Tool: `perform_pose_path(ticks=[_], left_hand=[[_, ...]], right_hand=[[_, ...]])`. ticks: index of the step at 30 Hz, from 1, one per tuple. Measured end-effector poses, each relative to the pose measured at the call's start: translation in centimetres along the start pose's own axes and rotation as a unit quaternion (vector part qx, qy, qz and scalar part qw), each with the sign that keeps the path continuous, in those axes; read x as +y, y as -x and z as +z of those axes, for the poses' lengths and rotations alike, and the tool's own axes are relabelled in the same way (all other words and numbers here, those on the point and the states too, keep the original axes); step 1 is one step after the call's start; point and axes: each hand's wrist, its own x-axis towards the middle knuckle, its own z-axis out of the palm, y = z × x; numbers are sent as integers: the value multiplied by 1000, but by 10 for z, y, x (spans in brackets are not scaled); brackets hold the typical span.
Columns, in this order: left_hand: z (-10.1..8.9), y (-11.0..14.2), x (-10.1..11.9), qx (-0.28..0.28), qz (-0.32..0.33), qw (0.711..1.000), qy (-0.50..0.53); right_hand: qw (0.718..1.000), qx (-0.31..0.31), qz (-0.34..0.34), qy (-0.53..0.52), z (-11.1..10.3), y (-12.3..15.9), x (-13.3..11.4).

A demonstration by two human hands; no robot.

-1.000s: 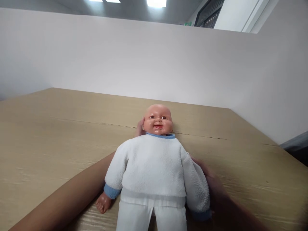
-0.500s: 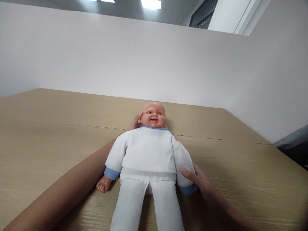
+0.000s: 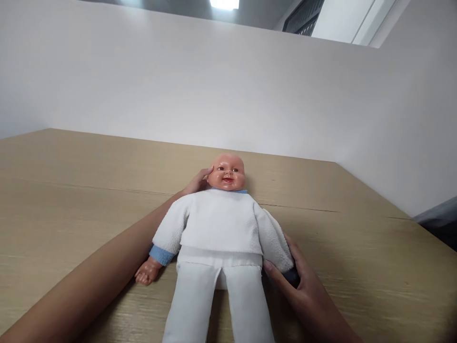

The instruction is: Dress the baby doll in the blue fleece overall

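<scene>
One baby doll, white-clad: head held in grip of left hand; sleeved arm clasped in grip of right hand.

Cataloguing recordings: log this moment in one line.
doll: face-up; left hand: at head; right hand: around sleeve end; rest: wooden table, white wall

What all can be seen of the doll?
The doll appears to lie face up on the wooden table, head away from the camera, feet out of frame. Its bald head and one visible hand look like glossy plastic. It wears white trousers and a white fleecy top with blue collar and cuff. The left hand touches its head; the right hand straddles the other sleeve end, whose cuff looks dark.
</scene>
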Motion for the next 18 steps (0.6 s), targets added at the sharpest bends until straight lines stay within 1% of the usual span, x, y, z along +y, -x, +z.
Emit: perform_pose_path(ticks=[4,12,16,18], left_hand=[[-1,-1,2,4,-2,1000,-19],[-12,-8,0,-6,6,1000,-28],[-11,-7,-1,-16,19,999,-23],[-10,-6,-1,-11,22,1000,-18]], right_hand=[[1000,10,6,8,-1,1,7],[999,19,-8,31,0,1,19],[999,23,-25,34,1,1,19],[999,28,-30,32,1,1,19]])
